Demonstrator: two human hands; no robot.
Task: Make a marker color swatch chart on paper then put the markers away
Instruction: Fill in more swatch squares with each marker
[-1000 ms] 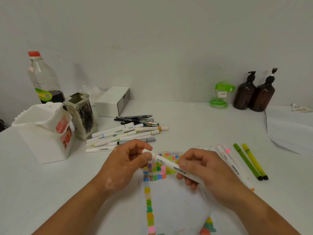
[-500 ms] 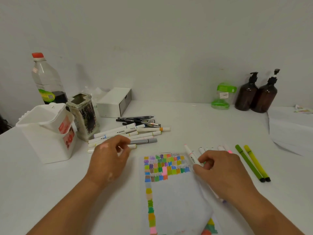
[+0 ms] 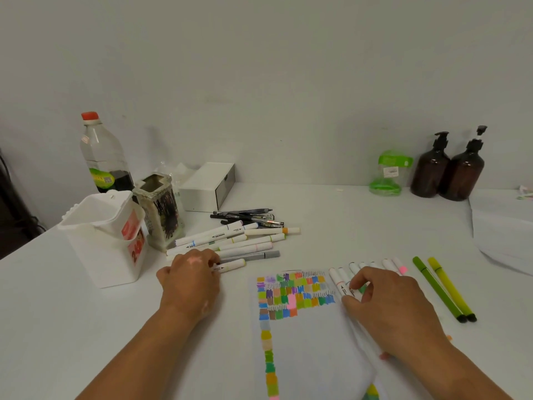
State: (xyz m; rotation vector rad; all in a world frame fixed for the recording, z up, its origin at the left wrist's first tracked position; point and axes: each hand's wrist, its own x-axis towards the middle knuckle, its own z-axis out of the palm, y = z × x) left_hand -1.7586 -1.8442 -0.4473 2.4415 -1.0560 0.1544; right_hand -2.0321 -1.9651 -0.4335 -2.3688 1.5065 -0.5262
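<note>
Your white paper sheet (image 3: 302, 342), at the front edge of the white table (image 3: 346, 220), looked partly swatched. Your right hand (image 3: 386, 307) pinched a pink-banded white marker (image 3: 338, 280) by its right edge; your left hand (image 3: 190, 281) touched a green-tipped white marker (image 3: 232, 265), grip unclear. None seemed stored.

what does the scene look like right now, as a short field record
swatch paper: coloured blocks along top and left edge
left hand: fingers on the end of a green-banded marker, grip unclear
right hand: pinches a row marker at the paper's right edge
marker pile: loose, next to the white tub
green pens: two, right of the row
</note>
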